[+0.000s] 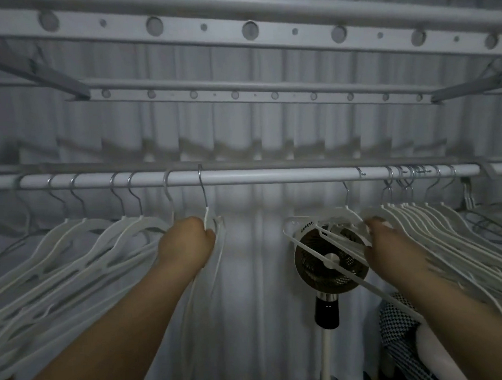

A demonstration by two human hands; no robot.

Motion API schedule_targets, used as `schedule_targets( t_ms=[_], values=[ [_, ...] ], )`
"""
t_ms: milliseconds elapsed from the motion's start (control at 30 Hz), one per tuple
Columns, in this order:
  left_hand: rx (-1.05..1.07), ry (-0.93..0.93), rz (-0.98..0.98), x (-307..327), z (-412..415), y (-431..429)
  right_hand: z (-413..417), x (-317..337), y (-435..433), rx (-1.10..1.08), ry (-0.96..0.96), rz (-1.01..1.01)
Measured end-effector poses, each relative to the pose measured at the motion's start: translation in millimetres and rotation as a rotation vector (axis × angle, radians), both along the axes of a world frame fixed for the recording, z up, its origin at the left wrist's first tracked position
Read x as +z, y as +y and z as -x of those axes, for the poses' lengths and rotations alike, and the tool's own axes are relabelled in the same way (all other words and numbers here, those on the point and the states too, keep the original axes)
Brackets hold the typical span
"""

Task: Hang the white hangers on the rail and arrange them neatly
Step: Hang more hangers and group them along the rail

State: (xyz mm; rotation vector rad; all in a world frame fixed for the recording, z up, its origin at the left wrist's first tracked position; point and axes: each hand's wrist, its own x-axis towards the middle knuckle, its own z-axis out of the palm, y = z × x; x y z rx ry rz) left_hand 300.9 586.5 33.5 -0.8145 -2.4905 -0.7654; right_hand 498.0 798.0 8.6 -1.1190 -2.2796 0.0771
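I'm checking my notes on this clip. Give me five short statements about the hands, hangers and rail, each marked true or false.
1. The left hand grips a white hanger whose hook is over the rail. True.
2. The stretch of rail between the two hands is packed with hangers. False: it is bare, apart from the hooks of the two held hangers.
3. A fan stands behind the rail, near the right hand. True.
4. The right hand hangs empty. False: it holds a tilted hanger.
5. The right group of hangers is bunched tighter than the left group. True.
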Motion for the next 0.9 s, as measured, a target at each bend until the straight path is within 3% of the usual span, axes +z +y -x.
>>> schedule_targets(
  t_ms=[333, 400, 467, 600, 700, 800, 900],
  values=[
    [-0.008, 0.019, 0.052, 4, 16, -13, 1, -2, 3, -0.119, 0.007, 0.06],
    [-0.005, 0.14, -0.075, 10, 11, -13, -2, -2, 0, -0.149, -0.001, 0.053],
    [-0.101, 0.379, -0.227, 15, 7, -7, -5, 0, -2, -0.162, -0.012, 0.044],
    [-0.298, 0.673, -0.171, 20, 7, 20, -12, -1, 1, -0.183, -0.018, 0.016],
    [-0.292, 0.654, -0.028, 27, 13, 39, -18, -1, 7, -0.164, -0.032, -0.015],
    [-0.233, 0.476, -0.006, 32, 12, 48, -20, 1, 9, -0.133, -0.034, -0.039],
    [-0.158, 0.447, 0.006, 32, 12, 54, -18, 5, 9, -0.104, -0.041, -0.031]
  ],
)
